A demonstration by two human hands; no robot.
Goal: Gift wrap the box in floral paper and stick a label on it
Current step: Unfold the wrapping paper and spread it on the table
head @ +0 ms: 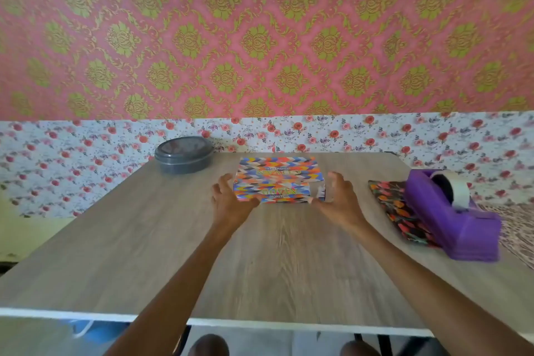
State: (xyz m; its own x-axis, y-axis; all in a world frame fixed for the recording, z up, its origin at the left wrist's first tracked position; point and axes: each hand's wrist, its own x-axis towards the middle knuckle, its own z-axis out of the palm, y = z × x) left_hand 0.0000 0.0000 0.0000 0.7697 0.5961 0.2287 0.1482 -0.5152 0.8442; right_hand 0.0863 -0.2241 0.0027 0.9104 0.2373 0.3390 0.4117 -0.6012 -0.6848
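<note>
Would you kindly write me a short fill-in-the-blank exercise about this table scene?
1. The tape dispenser is ____ in colour.
2. It stands on a sheet of dark ____ paper.
3. The grey container at the far left of the table has its ____ on.
4. The left hand and right hand flank the patterned box, which is not yet ____.
Missing words: purple; floral; lid; wrapped.
</note>
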